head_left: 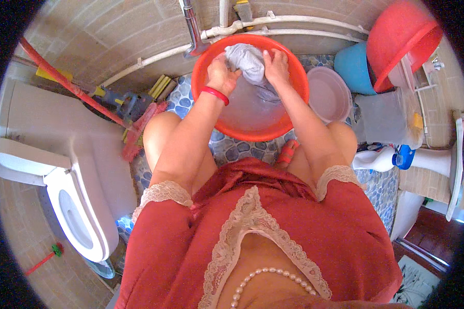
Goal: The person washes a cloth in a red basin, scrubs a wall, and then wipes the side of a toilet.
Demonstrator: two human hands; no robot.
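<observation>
A light grey wet cloth [246, 63] is held up between my two hands over a round orange-red basin [252, 138]. Cloudy water [242, 110] fills the lower part of the basin, and some of the cloth trails down into it. My left hand [223, 74], below which a red bangle circles the wrist, grips the cloth's left side. On the other side my right hand [277, 66] has its fingers closed on the cloth's right edge. Folds of the cloth hide some of the fingertips.
Right of the basin sits a pale pink basin [329, 95], with a blue bucket [355, 68] and a large red tub [399, 44] beyond. White pipes [294, 19] run along the wall behind. At left are a toilet [77, 219] and a red-handled broom [72, 77]. White bottles [379, 158] stand at right.
</observation>
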